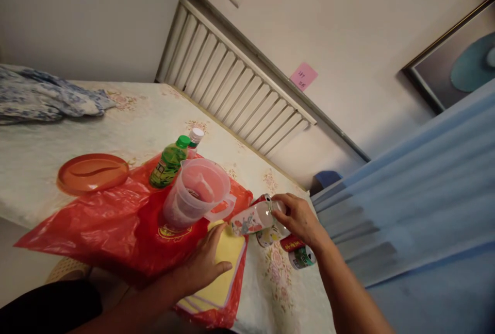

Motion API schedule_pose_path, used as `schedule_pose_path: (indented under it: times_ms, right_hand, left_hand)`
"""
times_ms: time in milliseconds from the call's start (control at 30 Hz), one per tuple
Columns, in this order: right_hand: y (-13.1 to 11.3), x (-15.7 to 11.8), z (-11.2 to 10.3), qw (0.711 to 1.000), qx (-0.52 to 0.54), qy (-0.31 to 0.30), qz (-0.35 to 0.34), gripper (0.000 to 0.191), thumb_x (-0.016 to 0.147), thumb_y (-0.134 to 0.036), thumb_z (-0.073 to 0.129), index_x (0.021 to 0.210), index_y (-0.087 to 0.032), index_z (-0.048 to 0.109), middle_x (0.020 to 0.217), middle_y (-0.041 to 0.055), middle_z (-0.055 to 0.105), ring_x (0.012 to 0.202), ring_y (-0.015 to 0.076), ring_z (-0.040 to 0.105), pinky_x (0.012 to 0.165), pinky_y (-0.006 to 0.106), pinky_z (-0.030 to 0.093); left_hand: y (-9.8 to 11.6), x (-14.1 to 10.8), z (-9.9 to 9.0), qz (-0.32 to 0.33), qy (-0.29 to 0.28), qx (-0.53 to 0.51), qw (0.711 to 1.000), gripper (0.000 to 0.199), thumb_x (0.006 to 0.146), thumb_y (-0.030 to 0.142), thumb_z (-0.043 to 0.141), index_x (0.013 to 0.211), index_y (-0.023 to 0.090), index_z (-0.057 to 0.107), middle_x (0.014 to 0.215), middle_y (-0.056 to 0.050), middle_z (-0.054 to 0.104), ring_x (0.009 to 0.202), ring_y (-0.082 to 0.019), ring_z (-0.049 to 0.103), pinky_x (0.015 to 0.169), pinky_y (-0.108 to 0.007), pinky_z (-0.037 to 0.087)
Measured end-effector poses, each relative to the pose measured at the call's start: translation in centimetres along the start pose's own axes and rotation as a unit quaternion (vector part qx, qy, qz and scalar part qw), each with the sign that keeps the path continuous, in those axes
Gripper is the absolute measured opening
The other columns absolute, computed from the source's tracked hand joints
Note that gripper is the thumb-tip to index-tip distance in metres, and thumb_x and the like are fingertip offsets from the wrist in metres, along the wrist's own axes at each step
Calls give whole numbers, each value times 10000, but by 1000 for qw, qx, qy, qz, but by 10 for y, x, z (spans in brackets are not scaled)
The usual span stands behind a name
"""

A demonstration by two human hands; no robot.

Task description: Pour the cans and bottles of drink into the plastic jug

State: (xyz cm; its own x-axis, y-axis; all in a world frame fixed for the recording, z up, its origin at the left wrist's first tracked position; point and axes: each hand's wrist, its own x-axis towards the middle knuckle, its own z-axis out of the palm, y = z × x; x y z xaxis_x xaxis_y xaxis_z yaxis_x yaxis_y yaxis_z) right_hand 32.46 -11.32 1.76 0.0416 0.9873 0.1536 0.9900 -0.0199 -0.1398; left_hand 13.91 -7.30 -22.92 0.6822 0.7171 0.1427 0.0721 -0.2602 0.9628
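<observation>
My right hand (296, 218) is closed around the neck end of a clear bottle (247, 219) with a printed pattern. The bottle lies tilted, its base toward the pitcher. My left hand (207, 262) rests over a stack of yellow cloths (220, 287), fingers stretched and thumb apart, holding nothing. A translucent plastic pitcher (185, 202) stands on a red plastic bag (116, 226), just beyond my left hand. Beside my right hand are a red can (292, 243), a green can (301, 258) and another red can (262, 199), partly hidden.
A green drink bottle (168, 163) and a white-capped bottle (196, 138) stand behind the pitcher. An orange lid (91, 173) lies to the left on the flowered tablecloth (154, 110). Crumpled patterned fabric (42, 94) is at far left. A radiator (232, 79) borders the table's back; a blue curtain (417, 205) hangs right.
</observation>
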Motion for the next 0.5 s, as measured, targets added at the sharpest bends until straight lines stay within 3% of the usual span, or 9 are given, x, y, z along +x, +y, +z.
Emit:
schedule_pose_path:
  times_ms: [100,267,367,500]
  right_hand:
    - [-15,-17,-3,998,41,-43,-15,225,825,-198,622,1025,-234,719,914,36,677,759,167,620,721,291,476]
    - [-43,-31,5,992,65,-88,-64,195,862,-238,638,1047,-247,700,916,36,672,765,170,603,710,294,467]
    - [-52,-35,11,990,70,-101,-74,157,891,-282,637,1034,-249,696,905,39,660,785,178,598,711,300,464]
    - [-52,-39,15,987,94,-106,-75,216,918,-352,630,1107,-262,681,951,49,667,826,193,606,717,305,463]
  left_hand:
    - [7,0,-6,3,-8,-2,1000,960,680,200,684,1515,211,208,1595,-148,270,1474,-342,226,1205,-543,217]
    - [28,-4,-20,6,-79,-91,993,896,645,232,722,1454,233,335,1468,-109,465,1296,-309,480,1056,-444,447]
    - [35,-5,-26,21,-128,-135,982,832,615,236,745,1386,231,434,1296,-62,603,1133,-268,581,962,-395,502]
    - [31,-6,-30,15,-150,-145,978,807,580,254,772,1336,223,489,1217,-37,644,1058,-249,604,907,-359,515]
